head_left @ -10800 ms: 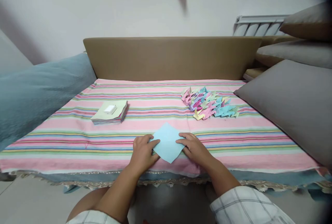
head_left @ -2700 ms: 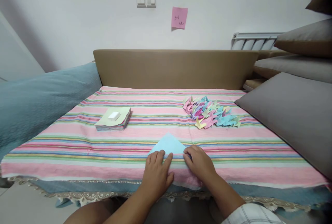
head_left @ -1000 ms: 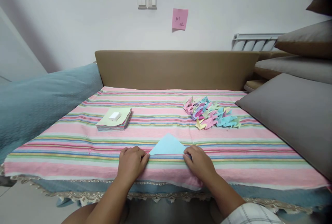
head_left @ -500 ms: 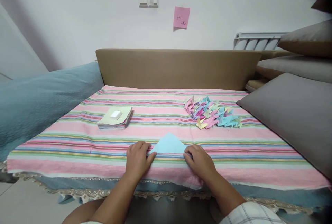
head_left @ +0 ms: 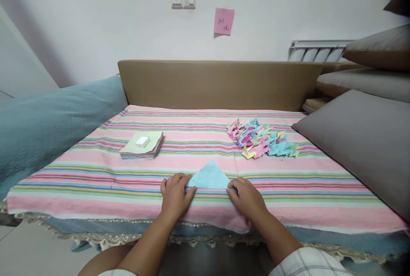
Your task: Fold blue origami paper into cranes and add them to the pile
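A light blue sheet of origami paper [head_left: 209,177], folded into a triangle, lies on the striped cloth with its point facing away from me. My left hand [head_left: 176,195] has its thumb and fingers closed at the left corner. At the opposite corner my right hand [head_left: 248,197] pinches the paper between thumb and curled fingers. Both corner tips are partly hidden by the fingers.
Beyond my right hand lies a pile of colourful folded paper cranes [head_left: 262,139]. A stack of square paper [head_left: 130,148] with a small white box [head_left: 142,141] on top sits at left. Grey cushions [head_left: 358,139] line the right side; a brown backrest [head_left: 221,84] stands behind.
My left hand has shifted slightly to the right and taken a closer hold of the left corner. The triangle's peak stands a little farther from me. My right hand stays put.
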{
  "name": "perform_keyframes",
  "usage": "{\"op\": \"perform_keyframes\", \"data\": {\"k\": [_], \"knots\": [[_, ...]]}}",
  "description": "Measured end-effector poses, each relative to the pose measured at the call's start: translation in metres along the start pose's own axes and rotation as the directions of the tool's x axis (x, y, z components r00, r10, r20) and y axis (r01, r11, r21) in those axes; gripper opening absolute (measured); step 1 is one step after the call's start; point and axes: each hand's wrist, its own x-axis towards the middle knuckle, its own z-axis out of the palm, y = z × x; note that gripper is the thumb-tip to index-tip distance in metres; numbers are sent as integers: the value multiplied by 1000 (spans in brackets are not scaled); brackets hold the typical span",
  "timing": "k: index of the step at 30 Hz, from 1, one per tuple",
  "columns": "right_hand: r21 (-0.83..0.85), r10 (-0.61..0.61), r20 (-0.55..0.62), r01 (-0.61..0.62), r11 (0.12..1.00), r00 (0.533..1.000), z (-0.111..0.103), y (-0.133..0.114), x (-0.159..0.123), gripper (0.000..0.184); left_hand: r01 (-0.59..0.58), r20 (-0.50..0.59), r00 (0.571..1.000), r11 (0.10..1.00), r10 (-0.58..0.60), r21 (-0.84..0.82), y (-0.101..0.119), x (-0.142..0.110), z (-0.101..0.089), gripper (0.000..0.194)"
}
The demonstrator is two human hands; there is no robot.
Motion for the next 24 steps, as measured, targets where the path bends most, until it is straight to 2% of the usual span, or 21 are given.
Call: {"op": "perform_keyframes", "data": {"k": [4, 8, 10, 16, 20, 24], "knots": [[38, 44, -7, -44, 998, 999, 0, 0, 1, 8, 0, 3, 1000, 999, 0, -39, 1, 1, 0, 19], [98, 98, -25, -95, 991, 995, 0, 0, 1, 27, 5, 10, 1000, 998, -5, -64, 2, 2, -2, 5], [101, 99, -44, -94, 990, 994, 1, 0, 1, 31, -1, 21, 1000, 998, 3, -65, 2, 2, -2, 2], [78, 54, -89, -47, 996, 995, 0, 2, 2, 17, -16, 10, 1000, 998, 16, -54, 1, 0, -1, 8], [106, -3, -133, 17, 994, 991, -1, 3, 2, 14, -35, -11, 999, 999, 35, -32, 1, 0, 0, 13], [177, -17, -75, 30, 984, 997, -5, 2, 1, 20, -56, -30, 998, 998, 56, -19, 0, 0, 1, 16]]}}
